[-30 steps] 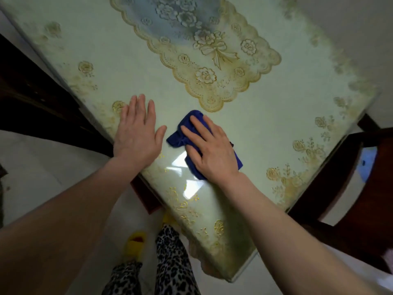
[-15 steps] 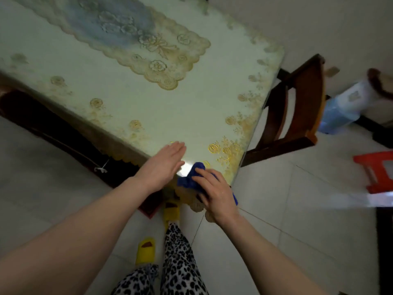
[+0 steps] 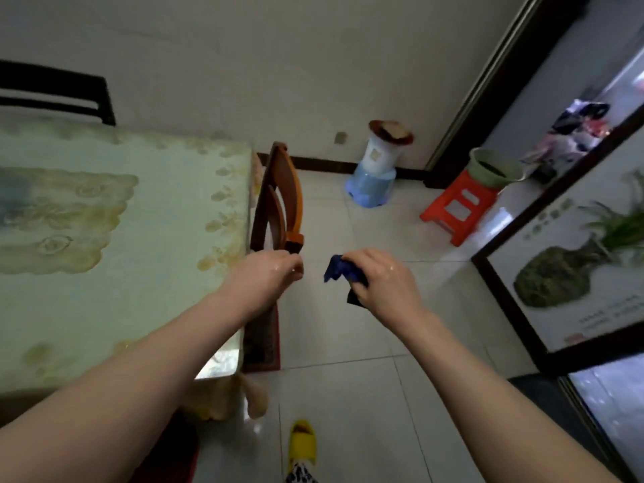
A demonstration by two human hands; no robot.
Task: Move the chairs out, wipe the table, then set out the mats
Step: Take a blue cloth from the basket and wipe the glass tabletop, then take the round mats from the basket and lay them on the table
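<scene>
Right hand [image 3: 380, 277] clenches a bunched blue cloth [image 3: 336, 270] off the counter [image 3: 115, 273], over the floor; left hand [image 3: 268, 273], fingers curled, reaches the wooden chair [image 3: 280, 200] tucked against the counter, contact unclear. No mats are visible; chair-moving appears unfinished.

A home dining room, floral-covered worktop [image 3: 146, 238] with wooden chair [image 3: 282, 200] tucked beside it, white tiled floor [image 3: 348, 378], red plastic stool [image 3: 460, 207] carrying a green basin [image 3: 495, 169], framed plant picture [image 3: 578, 270]
</scene>
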